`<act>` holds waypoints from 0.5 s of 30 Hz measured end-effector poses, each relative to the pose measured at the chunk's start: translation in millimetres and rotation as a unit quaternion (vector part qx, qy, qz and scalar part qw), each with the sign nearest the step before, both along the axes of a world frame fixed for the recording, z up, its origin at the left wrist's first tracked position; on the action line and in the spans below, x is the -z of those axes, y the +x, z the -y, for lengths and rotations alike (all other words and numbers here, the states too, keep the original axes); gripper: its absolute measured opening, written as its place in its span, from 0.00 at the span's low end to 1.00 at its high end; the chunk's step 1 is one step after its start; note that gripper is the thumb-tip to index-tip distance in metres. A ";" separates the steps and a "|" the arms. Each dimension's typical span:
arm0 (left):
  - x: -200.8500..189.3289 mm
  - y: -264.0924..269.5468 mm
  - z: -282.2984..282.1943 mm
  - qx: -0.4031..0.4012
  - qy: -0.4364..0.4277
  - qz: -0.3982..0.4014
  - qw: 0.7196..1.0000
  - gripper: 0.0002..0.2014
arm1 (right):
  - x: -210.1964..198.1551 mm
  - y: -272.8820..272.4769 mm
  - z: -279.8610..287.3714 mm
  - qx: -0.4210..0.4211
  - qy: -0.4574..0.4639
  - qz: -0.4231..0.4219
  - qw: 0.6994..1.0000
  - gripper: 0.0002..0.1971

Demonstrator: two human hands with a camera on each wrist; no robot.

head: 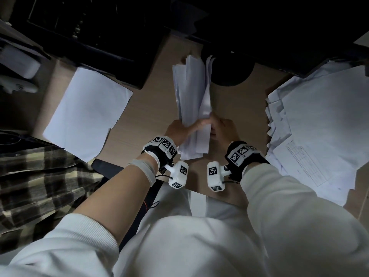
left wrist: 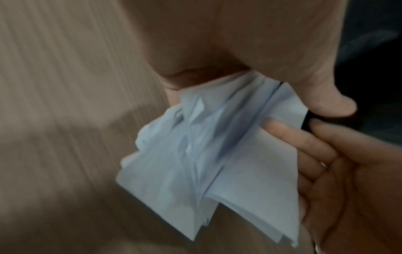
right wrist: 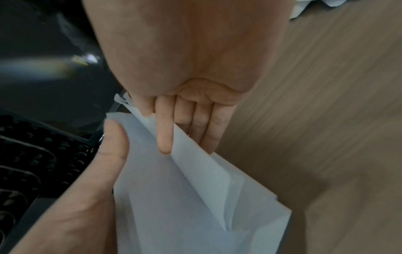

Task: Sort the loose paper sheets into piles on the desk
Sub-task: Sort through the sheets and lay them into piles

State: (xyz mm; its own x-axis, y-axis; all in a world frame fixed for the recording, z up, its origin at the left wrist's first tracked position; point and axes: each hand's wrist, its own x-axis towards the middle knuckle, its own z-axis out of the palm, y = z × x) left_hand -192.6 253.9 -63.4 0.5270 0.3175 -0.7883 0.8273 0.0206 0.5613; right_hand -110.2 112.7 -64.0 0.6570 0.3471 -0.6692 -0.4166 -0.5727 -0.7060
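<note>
Both hands close on the bundle of sheets (head: 191, 100) we hold on edge over the middle of the desk (head: 235, 108). Our left hand (head: 180, 129) wraps its lower part, thumb across the front. Our right hand (head: 223, 127) has its fingers (right wrist: 165, 127) tucked between the sheets, apparently peeling one leaf away from the rest. To the left of the grip lies a fairly square pile (head: 85, 112) flat on the wood; to the right of it spreads a larger, ragged heap (head: 323, 124), with a printed form showing near its close edge. We judge the sorting partly done: one pile is formed, yet the bundle in hand is thick and the right heap looks unsorted.
</note>
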 end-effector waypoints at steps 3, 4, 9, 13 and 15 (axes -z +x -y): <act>3.3 2.7 -2.0 0.006 0.037 -0.004 0.999 0.37 | -1.1 -0.1 -5.1 -0.073 0.004 0.083 0.994 0.06; 4.7 3.2 -5.2 0.008 0.070 -0.017 0.997 0.32 | 0.0 0.3 -3.7 -0.043 0.004 0.095 0.995 0.08; 7.4 -3.1 -19.8 -0.005 0.099 -0.021 0.995 0.26 | 2.4 8.5 23.9 0.110 -0.136 0.098 0.980 0.20; -3.4 -15.5 -13.8 -0.004 0.076 0.002 0.997 0.20 | -3.0 9.0 26.7 0.087 -0.134 0.006 0.987 0.34; -9.7 -23.6 -11.5 0.004 0.058 0.011 0.998 0.19 | -5.0 8.3 22.3 0.048 -0.131 0.003 0.990 0.26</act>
State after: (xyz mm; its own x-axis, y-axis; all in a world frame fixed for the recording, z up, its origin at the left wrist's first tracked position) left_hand -216.2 265.4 -53.8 0.5475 0.4016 -0.7342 0.8142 -0.0530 0.5781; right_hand -101.9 90.4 -58.9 0.6830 0.0982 -0.7238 -0.4745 -0.6938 -0.5418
